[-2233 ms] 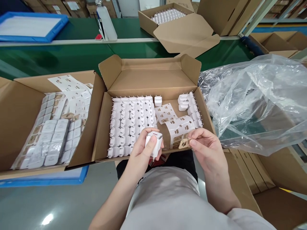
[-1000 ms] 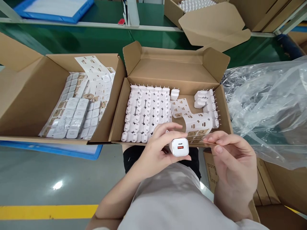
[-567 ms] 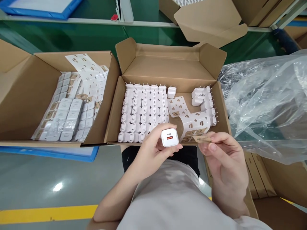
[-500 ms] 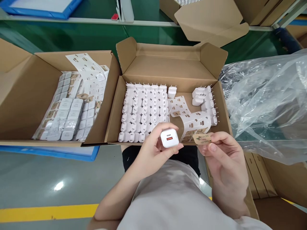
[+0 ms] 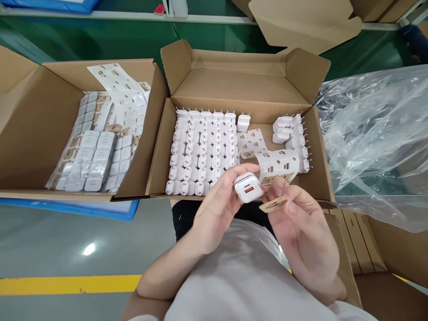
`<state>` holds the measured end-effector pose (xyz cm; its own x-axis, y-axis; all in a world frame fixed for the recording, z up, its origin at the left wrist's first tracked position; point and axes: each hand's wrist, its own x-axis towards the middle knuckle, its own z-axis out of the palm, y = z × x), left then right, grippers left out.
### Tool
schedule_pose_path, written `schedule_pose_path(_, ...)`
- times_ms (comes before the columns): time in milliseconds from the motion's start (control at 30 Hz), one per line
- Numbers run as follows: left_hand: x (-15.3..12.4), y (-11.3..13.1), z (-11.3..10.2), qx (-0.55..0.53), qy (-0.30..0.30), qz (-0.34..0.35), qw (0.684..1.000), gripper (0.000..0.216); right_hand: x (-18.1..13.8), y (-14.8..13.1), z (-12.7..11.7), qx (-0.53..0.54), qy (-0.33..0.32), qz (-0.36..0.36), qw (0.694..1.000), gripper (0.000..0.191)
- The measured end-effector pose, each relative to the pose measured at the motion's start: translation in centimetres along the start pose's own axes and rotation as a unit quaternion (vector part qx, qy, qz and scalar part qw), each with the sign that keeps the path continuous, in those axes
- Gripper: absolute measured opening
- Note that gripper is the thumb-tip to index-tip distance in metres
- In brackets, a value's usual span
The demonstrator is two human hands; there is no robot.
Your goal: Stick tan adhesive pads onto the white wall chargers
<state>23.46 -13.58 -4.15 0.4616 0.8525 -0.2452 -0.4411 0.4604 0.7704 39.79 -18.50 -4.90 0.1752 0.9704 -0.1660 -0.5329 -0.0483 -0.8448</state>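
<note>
My left hand (image 5: 217,209) grips a white charger plug (image 5: 248,188), its port face with an orange socket turned up towards me. My right hand (image 5: 301,227) pinches a small tan sticker (image 5: 273,204) just to the right of the plug, almost touching it. Both hands hover at the near edge of the middle cardboard box (image 5: 244,84), which holds rows of white plugs (image 5: 203,151) and a curled white sticker strip (image 5: 274,165).
A second open box (image 5: 30,120) on the left holds wrapped plugs and sticker sheets. Crumpled clear plastic (image 5: 377,133) lies to the right. A green conveyor (image 5: 100,40) runs behind, with another box flap (image 5: 301,22) on it. More cartons stand at lower right (image 5: 374,249).
My left hand turned the plug so its port face points up. My right hand peeled a tan sticker off the strip and brought it close beside the plug. The camera tilted down.
</note>
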Motion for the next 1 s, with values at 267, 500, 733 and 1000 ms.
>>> schedule_pose_path(267, -0.5, -1.2, 1.2, 0.015, 0.059, 0.046, 0.997, 0.049, -0.3, 0.5, 3.4, 0.057, 0.124, 0.05, 0.989, 0.019)
schedule_pose_path(500, -0.7, -1.0, 2.0, -0.014, 0.061, 0.061, 0.996, 0.048, -0.7, 0.7, 4.0, 0.068, 0.117, 0.063, 0.989, 0.015)
schedule_pose_path(733, -0.8, -1.2, 2.3, -0.037, 0.033, 0.081, 0.995, 0.052, -0.9, 0.5, 4.0, 0.035, 0.141, 0.058, 0.988, 0.023)
schedule_pose_path(1000, -1.1, -1.5, 2.6, -0.019, 0.047, 0.08, 0.995, 0.057, -0.9, 0.6, 4.2, 0.02, 0.133, 0.046, 0.99, 0.027)
